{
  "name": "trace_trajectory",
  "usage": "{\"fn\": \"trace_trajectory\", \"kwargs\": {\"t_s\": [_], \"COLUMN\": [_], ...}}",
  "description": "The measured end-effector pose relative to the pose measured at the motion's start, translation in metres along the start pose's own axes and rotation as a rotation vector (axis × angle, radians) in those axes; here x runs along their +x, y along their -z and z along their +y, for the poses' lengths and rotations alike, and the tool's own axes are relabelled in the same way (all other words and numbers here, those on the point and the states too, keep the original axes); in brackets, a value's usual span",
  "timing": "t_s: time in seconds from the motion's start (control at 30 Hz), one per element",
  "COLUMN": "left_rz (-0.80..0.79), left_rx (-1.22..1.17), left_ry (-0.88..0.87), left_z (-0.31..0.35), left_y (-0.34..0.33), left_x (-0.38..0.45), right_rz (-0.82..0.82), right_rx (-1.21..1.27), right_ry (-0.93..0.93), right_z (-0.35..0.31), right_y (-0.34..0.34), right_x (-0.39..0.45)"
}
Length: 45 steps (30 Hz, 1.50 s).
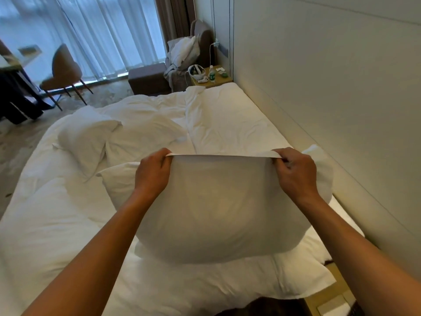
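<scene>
A white pillow in its pillowcase (218, 208) is held up over the bed (57, 236), its lower end bulging just above the sheet. My left hand (152, 172) grips the case's top edge at the left corner. My right hand (293, 172) grips the same edge at the right corner, and the edge is stretched taut between the two. Behind the held pillow lies another white pillow (118, 181), partly hidden by it.
A loose pillow (84, 135) and a rumpled duvet (216, 119) lie further up the bed. The wall (330, 99) runs along the right. A bedside table (214, 76) with a bottle and headset, an armchair (189, 53), an ottoman (148, 77) and a brown chair (63, 69) stand beyond.
</scene>
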<state>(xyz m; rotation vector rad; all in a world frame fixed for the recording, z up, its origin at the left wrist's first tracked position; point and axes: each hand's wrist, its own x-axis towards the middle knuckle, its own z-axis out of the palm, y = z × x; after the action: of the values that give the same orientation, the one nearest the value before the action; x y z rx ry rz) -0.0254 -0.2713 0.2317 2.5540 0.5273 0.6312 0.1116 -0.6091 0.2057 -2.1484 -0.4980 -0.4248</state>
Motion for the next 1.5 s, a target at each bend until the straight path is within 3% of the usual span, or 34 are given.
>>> {"fn": "trace_trajectory", "kwargs": {"t_s": [0.1, 0.23, 0.43, 0.7, 0.83, 1.33, 1.5], "left_rz": [-0.064, -0.27, -0.278, -0.389, -0.462, -0.596, -0.554], "left_rx": [0.044, 0.097, 0.127, 0.128, 0.093, 0.172, 0.131], "left_ry": [0.049, 0.14, 0.136, 0.102, 0.038, 0.03, 0.041], "left_z": [0.026, 0.046, 0.06, 0.034, 0.016, -0.02, -0.022], "left_y": [-0.037, -0.094, -0.118, -0.119, -0.126, -0.163, -0.164], "left_x": [-0.011, -0.049, -0.059, -0.049, -0.038, -0.002, 0.004], "right_rz": [-0.018, -0.168, -0.29, -0.323, -0.358, -0.377, -0.353], "right_rx": [-0.038, -0.151, -0.234, -0.147, -0.236, -0.365, -0.395], "right_ry": [-0.019, -0.158, -0.251, -0.156, -0.134, -0.329, -0.328], "right_z": [0.038, 0.104, 0.16, 0.15, 0.142, 0.131, 0.131], "right_y": [0.018, 0.026, 0.033, 0.024, 0.013, -0.016, -0.021], "right_x": [-0.007, -0.046, -0.077, -0.044, -0.026, -0.034, -0.031]}}
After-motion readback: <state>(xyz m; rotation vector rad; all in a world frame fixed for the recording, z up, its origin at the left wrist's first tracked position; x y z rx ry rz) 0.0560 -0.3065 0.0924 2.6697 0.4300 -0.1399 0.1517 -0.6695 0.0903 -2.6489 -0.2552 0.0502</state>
